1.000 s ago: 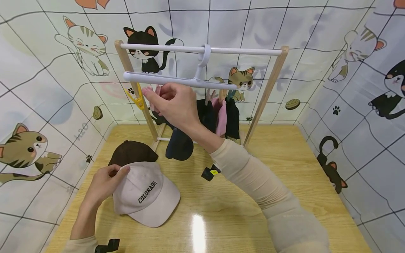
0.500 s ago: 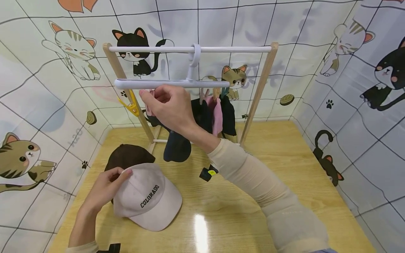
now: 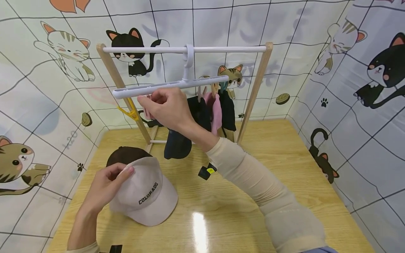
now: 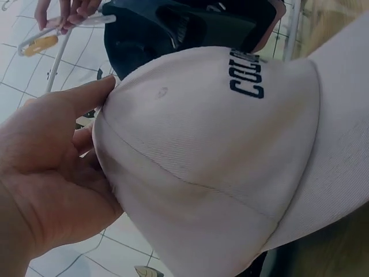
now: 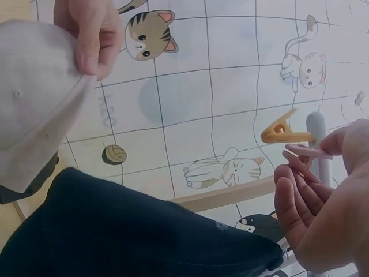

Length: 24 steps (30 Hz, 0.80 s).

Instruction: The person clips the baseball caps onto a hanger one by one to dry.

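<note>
My left hand [image 3: 102, 188] pinches the top edge of a pale baseball cap [image 3: 145, 193] lettered COLORADO. In the left wrist view its thumb and fingers close on the crown's edge. My right hand [image 3: 172, 109] is raised just under the left part of a pale lilac hanger [image 3: 171, 86]. There it pinches a pink clothespin [image 5: 305, 151], as the right wrist view shows. A yellow clothespin [image 3: 131, 113] sits to its left near the hanger's end. Below the right hand hangs a navy cap [image 3: 178, 144]; its upper part is hidden by the hand and forearm.
The hanger hooks over the white bar [image 3: 227, 49] of a wooden-sided rack [image 3: 255, 91]. Black and pink cloth items [image 3: 217, 112] hang on its right half by clothespins. A dark brown cap [image 3: 126, 154] lies behind the pale cap. A small black strap [image 3: 206, 172] shows near the right forearm.
The hanger has swung, its left end now lower and nearer to me. My left hand has tilted the pale cap's crown up slightly. The right hand keeps its pinch on the clothespin.
</note>
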Motion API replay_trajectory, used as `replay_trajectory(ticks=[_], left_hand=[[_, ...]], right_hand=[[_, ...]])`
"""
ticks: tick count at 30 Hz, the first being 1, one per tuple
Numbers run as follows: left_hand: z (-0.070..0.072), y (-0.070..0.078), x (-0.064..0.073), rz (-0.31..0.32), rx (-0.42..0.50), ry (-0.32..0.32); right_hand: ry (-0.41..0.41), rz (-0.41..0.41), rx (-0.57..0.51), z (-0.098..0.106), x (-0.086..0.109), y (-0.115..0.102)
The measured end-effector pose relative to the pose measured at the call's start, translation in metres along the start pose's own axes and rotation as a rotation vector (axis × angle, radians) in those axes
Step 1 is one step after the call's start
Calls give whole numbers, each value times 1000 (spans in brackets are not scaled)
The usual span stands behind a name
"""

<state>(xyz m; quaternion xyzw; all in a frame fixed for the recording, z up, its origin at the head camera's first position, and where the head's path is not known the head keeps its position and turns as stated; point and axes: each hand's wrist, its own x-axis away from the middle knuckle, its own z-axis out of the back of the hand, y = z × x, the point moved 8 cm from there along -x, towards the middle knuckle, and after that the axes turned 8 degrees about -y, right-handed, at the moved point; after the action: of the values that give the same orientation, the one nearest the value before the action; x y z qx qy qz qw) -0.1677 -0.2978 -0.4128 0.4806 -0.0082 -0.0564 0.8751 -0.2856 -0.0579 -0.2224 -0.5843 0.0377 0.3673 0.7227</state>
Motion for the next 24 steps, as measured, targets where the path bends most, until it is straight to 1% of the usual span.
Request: replay_trajectory(ticks=[4,8,11,16,24], left_hand=[[-1,12,-4,-36,-5,16],[-3,21,-8,-70,-15,13],[-6,26,-10,-93,-8,11],[-8,32,-14,-137,5,35],[-8,42,-22,-162,75,80]], right_hand=[[-27,-27,11,-1,-1,3],[-41,-43,30,0,-1,6],[-49,-60,46,0,0,8],[-59,-71,65,-1,0,10],[-70,-83,85,-1,-1,13]])
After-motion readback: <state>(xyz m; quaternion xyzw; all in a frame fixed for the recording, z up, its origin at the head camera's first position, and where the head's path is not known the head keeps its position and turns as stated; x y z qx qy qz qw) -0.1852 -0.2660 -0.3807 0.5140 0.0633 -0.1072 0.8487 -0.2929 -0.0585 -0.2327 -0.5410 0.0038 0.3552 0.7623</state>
